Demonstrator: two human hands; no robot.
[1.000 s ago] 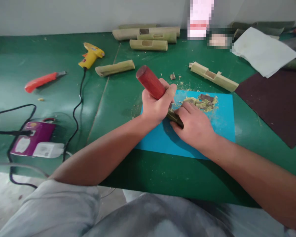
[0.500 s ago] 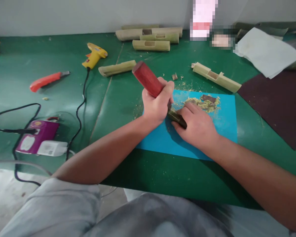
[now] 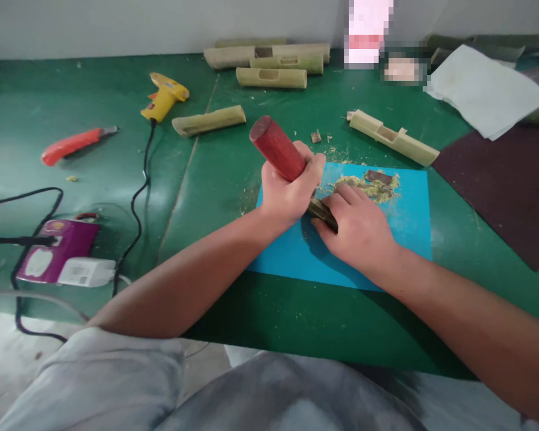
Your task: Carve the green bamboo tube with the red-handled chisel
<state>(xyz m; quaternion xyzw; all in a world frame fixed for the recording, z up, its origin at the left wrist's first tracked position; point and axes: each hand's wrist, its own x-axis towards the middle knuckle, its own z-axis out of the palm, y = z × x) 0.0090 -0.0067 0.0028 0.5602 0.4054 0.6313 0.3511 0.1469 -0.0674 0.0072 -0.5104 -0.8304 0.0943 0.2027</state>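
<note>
My left hand (image 3: 290, 185) is wrapped round a thick red wooden rod (image 3: 278, 149), which slants up and to the left. Its lower end is hidden inside my fist. Close by, my right hand (image 3: 363, 224) is closed on a dark, greenish-brown piece (image 3: 322, 212), which looks like bamboo. That piece spans the small gap between the two hands, and whether the rod touches it is hidden. Below both hands lies a blue sheet (image 3: 341, 275). On it, pale shavings (image 3: 372, 190) and a small brown scrap (image 3: 379, 177) lie just beyond my right hand.
Cut bamboo pieces (image 3: 272, 78) lie at the back, with a notched one (image 3: 393, 137) at right. A brown sheet (image 3: 498, 191) and white paper (image 3: 489, 90) are farther right. At left are a yellow glue gun (image 3: 166, 96), a red-handled cutter (image 3: 74, 145) and a purple power strip (image 3: 58, 251).
My left hand and the red rod have shifted slightly right and down, nearer my right hand. My right hand stays almost still on the dark piece. The view has moved a little.
</note>
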